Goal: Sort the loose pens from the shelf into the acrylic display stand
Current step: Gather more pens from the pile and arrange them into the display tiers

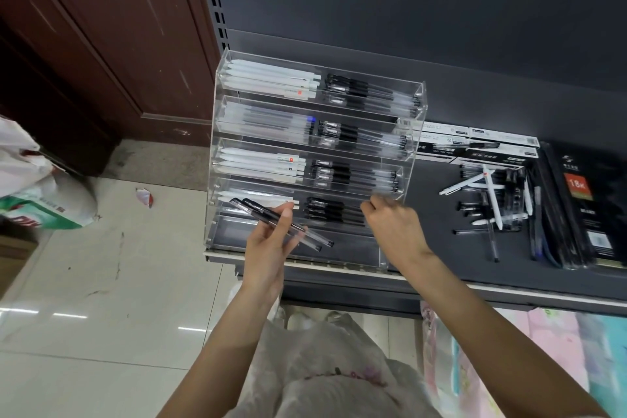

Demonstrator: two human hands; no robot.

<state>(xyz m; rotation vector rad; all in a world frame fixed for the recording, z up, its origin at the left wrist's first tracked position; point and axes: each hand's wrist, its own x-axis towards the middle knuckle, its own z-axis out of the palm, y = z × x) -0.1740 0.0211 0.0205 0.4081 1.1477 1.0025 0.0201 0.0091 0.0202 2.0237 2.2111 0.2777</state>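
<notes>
A clear acrylic display stand point(217, 119) with several stepped tiers stands at the left end of a dark shelf point(431, 248). White pens fill its left compartments and black-capped pens its right ones. My left hand point(268, 248) holds two black-capped clear pens point(268, 214) in front of the lower left tier. My right hand point(393, 224) is at the lower right tier, fingers curled at the ends of the black pens there; whether it pinches one is blurred. Loose white and black pens point(492, 200) lie scattered on the shelf to the right.
Pen boxes point(475, 142) sit behind the loose pile. Black notebooks point(583, 207) lie at the far right of the shelf. Bags point(40, 193) rest on the tiled floor at left, beside a brown door. Wrapped goods hang below the shelf edge.
</notes>
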